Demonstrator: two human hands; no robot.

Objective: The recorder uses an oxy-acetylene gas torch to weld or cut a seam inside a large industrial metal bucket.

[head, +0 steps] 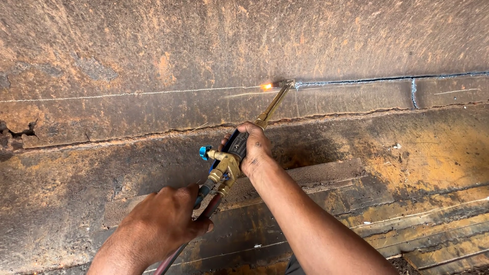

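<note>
Both hands are closed on a brass cutting torch (239, 147). The right hand (253, 150) wraps the dark grip of the torch body, fingers curled tight over the top, with the forearm running down toward the lower edge of the view. The left hand (163, 221) sits below and behind the torch's valve block, clenched into a fist around the hoses (204, 196) just where they leave the brass fittings; a reddish hose continues down past that fist. A small blue knob (205, 151) sticks out on the left side of the valve block, between the two hands and touched by neither.

From the right hand the torch's thin brass tube (272, 104) slants up and to the right, ending at the nozzle (288, 83) against a rusty steel plate (153, 51). Just left of the nozzle a small orange glow (266, 86) burns on a pale scribed line (127, 93) that runs across the plate. Right of the nozzle a dark cut seam (367, 80) with a bluish edge stretches toward the right border, crossed by a short vertical cut (413, 92). Below the torch, a ragged rusted ledge (127, 137) crosses the plate, and stepped rusty steel strips (407, 219) lie beneath the right forearm.
</note>
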